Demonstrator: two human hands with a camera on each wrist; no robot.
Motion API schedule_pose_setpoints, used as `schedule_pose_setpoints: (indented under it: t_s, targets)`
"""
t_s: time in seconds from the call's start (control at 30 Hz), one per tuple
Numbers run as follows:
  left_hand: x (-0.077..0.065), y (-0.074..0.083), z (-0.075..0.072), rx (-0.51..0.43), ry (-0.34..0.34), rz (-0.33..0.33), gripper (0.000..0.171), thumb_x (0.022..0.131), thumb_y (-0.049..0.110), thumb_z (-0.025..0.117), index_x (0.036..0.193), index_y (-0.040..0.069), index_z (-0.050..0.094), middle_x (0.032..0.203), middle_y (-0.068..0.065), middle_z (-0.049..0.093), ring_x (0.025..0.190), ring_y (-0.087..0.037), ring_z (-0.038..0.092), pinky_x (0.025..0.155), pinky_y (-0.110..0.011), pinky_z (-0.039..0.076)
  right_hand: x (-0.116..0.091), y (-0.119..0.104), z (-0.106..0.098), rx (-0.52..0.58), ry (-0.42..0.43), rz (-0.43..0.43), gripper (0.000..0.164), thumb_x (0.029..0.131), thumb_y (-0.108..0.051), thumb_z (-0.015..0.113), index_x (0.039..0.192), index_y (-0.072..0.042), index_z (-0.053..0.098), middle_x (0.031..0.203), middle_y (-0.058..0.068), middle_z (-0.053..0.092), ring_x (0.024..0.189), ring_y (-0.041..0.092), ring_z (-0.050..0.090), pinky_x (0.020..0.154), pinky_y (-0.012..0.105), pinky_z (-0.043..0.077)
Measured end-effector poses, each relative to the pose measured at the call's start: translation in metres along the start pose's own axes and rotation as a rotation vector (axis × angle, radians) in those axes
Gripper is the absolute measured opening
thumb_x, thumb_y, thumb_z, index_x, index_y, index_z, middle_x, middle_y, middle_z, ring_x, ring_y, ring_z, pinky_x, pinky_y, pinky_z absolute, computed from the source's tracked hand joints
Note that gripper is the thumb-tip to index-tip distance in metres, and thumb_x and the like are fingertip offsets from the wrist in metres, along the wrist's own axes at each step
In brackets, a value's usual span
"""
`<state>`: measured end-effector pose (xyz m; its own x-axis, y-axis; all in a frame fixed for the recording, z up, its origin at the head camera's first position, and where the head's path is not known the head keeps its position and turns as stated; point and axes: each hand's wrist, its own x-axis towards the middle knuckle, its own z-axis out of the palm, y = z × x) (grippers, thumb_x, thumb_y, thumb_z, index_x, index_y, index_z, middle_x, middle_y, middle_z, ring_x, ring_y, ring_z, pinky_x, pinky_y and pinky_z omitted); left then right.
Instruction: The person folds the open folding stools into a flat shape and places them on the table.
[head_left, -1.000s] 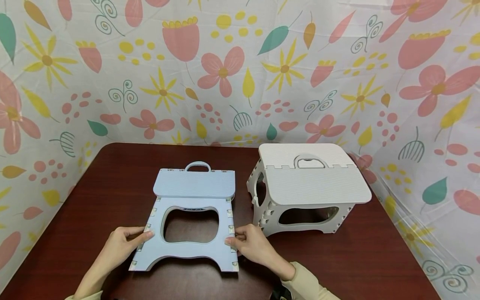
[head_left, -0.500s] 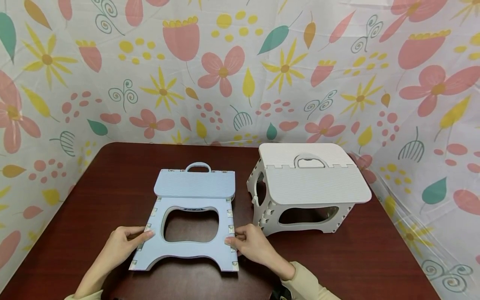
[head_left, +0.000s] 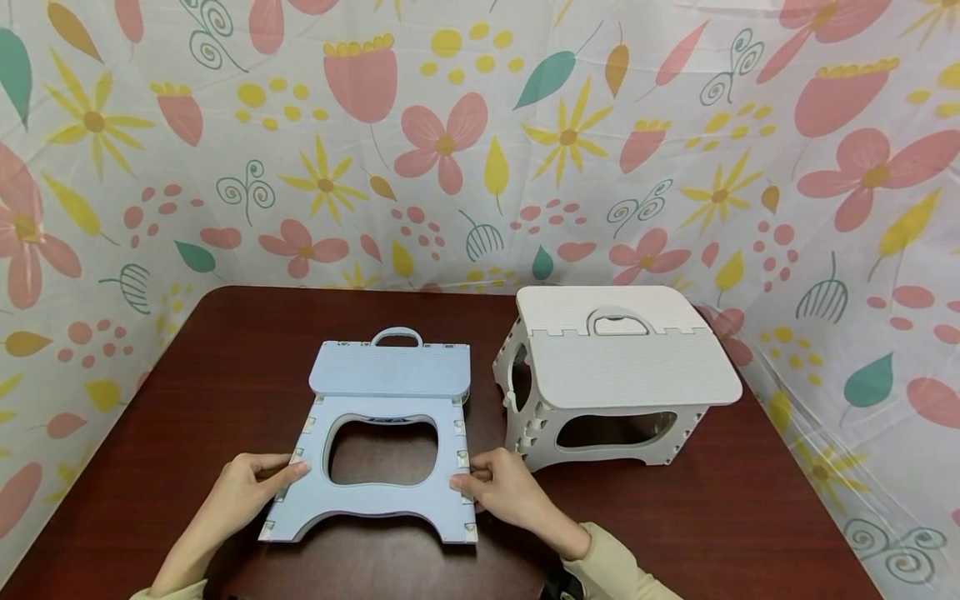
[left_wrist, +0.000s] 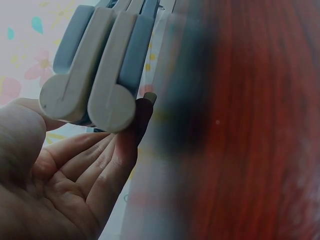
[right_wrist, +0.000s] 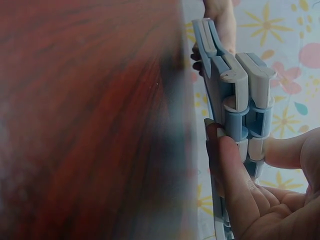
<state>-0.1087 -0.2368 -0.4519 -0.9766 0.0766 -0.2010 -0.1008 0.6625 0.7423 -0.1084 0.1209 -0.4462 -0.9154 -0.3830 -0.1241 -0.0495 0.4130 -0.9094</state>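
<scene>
A light blue folding stool (head_left: 382, 500), folded flat, lies between my two hands in the head view, its handle (head_left: 397, 332) at the far end and an oval opening through its panel. My left hand (head_left: 243, 487) pinches the left edge, thumb on top and fingers beneath. On the opposite edge my right hand (head_left: 504, 492) holds it the same way. In the left wrist view, pale rounded leg ends of the stool (left_wrist: 112, 100) stand side by side above the fingers. The right wrist view shows hinge joints on the stool's edge (right_wrist: 247, 115), with fingertips under it.
A white folding stool (head_left: 637, 367) stands unfolded to the right, close to my right hand. Both are on a dark red-brown wooden table (head_left: 675, 533). A flower-printed curtain (head_left: 450, 167) hangs behind and along both sides.
The handle end of the blue folding stool has sunk very slightly in the head view. Both hands keep the same grip and place.
</scene>
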Motion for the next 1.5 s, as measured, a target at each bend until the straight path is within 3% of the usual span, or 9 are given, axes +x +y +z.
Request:
schedule_pose_setpoints:
  t_s: [0.43, 0.97, 1.2, 1.5]
  targets:
    - [-0.0007, -0.0002, 0.0004, 0.017, -0.002, -0.003, 0.047, 0.09, 0.041, 0.066, 0.116, 0.001, 0.07, 0.111, -0.015, 0.071, 0.098, -0.015, 0.065, 0.073, -0.026, 0.052, 0.0003, -0.0006, 0.0004, 0.008, -0.006, 0.007, 0.021, 0.091, -0.016, 0.068, 0.089, 0.004, 0.072, 0.077, 0.017, 0.073, 0.064, 0.022, 0.07, 0.053, 0.029, 0.056]
    - [0.0, -0.0024, 0.0002, 0.022, -0.016, -0.022, 0.048, 0.091, 0.041, 0.066, 0.116, 0.001, 0.069, 0.109, -0.013, 0.072, 0.094, -0.011, 0.065, 0.071, -0.025, 0.052, 0.0013, -0.0003, 0.0005, -0.002, -0.004, 0.01, 0.022, 0.09, -0.018, 0.069, 0.088, 0.004, 0.072, 0.075, 0.016, 0.073, 0.062, 0.02, 0.07, 0.053, 0.029, 0.056]
    - [0.0001, -0.0025, 0.0003, 0.026, -0.013, -0.008, 0.047, 0.091, 0.039, 0.065, 0.116, -0.001, 0.069, 0.109, -0.015, 0.072, 0.097, -0.018, 0.067, 0.072, -0.027, 0.052, 0.0016, -0.0002, 0.0005, -0.01, -0.008, 0.012, 0.022, 0.091, -0.017, 0.068, 0.089, 0.004, 0.072, 0.075, 0.016, 0.073, 0.061, 0.019, 0.069, 0.053, 0.03, 0.056]
    - [0.0, -0.0024, 0.0013, 0.024, 0.001, 0.001, 0.043, 0.09, 0.038, 0.067, 0.114, 0.002, 0.071, 0.107, -0.011, 0.073, 0.091, -0.006, 0.065, 0.071, -0.024, 0.052, 0.0018, -0.0008, 0.0001, -0.023, -0.006, 0.009, 0.022, 0.09, -0.018, 0.068, 0.084, 0.002, 0.072, 0.072, 0.015, 0.073, 0.058, 0.016, 0.068, 0.052, 0.031, 0.056]
